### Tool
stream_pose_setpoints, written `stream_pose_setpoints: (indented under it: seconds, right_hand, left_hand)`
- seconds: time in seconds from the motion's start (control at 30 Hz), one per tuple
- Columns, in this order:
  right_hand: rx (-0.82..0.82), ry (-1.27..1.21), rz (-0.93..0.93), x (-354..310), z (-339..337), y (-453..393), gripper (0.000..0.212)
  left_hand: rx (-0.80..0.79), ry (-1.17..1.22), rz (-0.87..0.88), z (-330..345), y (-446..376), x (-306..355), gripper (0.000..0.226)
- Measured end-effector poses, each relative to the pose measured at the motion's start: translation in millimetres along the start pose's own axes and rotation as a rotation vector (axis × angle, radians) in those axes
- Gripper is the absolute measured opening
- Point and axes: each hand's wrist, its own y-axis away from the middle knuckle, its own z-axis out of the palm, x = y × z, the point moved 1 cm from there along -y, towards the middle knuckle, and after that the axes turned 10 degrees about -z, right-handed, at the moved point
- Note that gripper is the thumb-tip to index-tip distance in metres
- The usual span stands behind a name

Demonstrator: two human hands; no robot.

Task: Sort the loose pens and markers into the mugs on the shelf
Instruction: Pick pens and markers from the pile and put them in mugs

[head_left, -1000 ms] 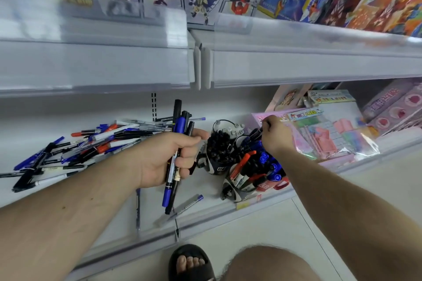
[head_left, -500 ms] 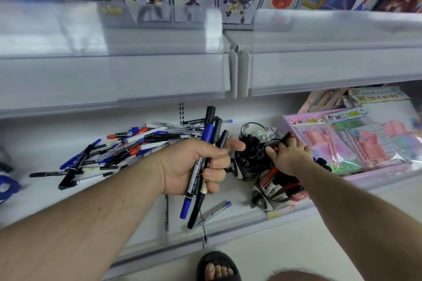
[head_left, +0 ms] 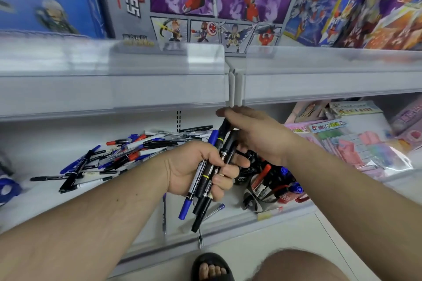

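Note:
My left hand (head_left: 198,170) grips a bundle of pens and markers (head_left: 206,174), black and blue, held upright over the lower shelf. My right hand (head_left: 253,134) reaches across and pinches the top of a black marker (head_left: 225,126) in that bundle. Below my right wrist stand the mugs: a front mug (head_left: 262,198) holding red, blue and black markers, and a back mug (head_left: 243,178) mostly hidden behind my hands. A pile of loose pens (head_left: 118,155) lies on the white shelf (head_left: 34,198) to the left.
A few stray pens (head_left: 213,209) lie near the shelf's front lip. Pink stationery packs (head_left: 356,146) fill the shelf at the right. The upper shelf edge (head_left: 137,91) overhangs close above my hands, with toy boxes (head_left: 205,0) on it. A sandalled foot (head_left: 211,269) stands below.
My right hand has left the mugs and moved up and left to the top of the bundle in my left hand. The view has tilted upward.

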Motion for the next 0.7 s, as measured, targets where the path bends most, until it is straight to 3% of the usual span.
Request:
stream_pose_setpoints:
  seconds: [0.1,0.23,0.47,0.7]
  right_hand:
    - [-0.068,0.143,-0.095,-8.9,6.9,10.9,0.018]
    - [-0.015,0.15,-0.124,-15.0,2.1,20.8,0.015]
    - [0.077,0.169,-0.148,-18.0,-10.3,33.2,0.014]
    - [0.089,0.162,-0.154,-11.8,-18.1,34.0,0.017]
  left_hand:
    - [-0.027,-0.011,0.008,5.8,1.8,-1.9,0.043]
    - [-0.007,0.0,0.049,7.6,4.8,-3.6,0.045]
    - [0.215,-0.046,0.069,10.5,17.2,-6.5,0.044]
    - [0.263,-0.115,0.075,12.4,23.3,-6.9,0.04]
